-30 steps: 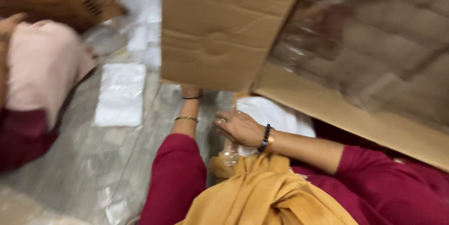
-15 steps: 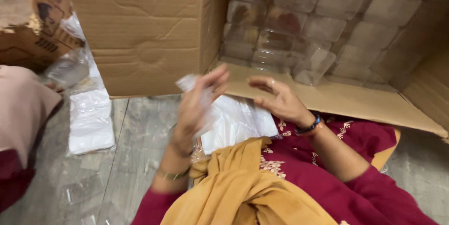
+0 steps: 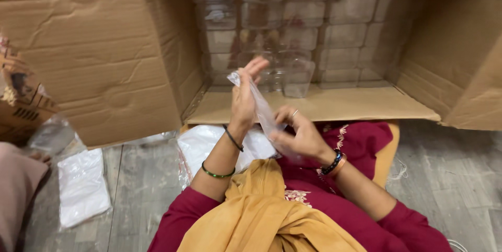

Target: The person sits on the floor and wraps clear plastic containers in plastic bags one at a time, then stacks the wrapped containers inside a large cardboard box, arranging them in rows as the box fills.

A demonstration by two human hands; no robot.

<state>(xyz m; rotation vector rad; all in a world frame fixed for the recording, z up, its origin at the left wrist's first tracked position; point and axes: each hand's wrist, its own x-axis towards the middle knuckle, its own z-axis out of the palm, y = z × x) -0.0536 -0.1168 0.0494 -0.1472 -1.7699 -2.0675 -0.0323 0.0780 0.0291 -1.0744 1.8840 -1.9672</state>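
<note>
My left hand (image 3: 244,96) is raised in front of me, its fingers pinching the top of a small clear plastic bag (image 3: 263,109). My right hand (image 3: 299,138) grips the lower end of the same bag just above my lap. Both arms wear maroon sleeves and bangles, and a mustard scarf (image 3: 266,215) lies over my lap. Under my hands rests a pile of white plastic bags (image 3: 206,144). Straight ahead, a large cardboard box (image 3: 104,53) lies open on its side, stacked with several clear plastic jars (image 3: 293,32).
A flat pack of white plastic bags (image 3: 81,186) lies on the grey floor at the left. Another person's pink-clad limb (image 3: 15,189) shows at the left edge. A printed cardboard carton (image 3: 21,100) sits at the far left. The box's lower flap (image 3: 324,106) extends toward me.
The view has swung up and right to face the open box. My hands have lifted a clear bag off the pile, and both now hold it stretched between them.
</note>
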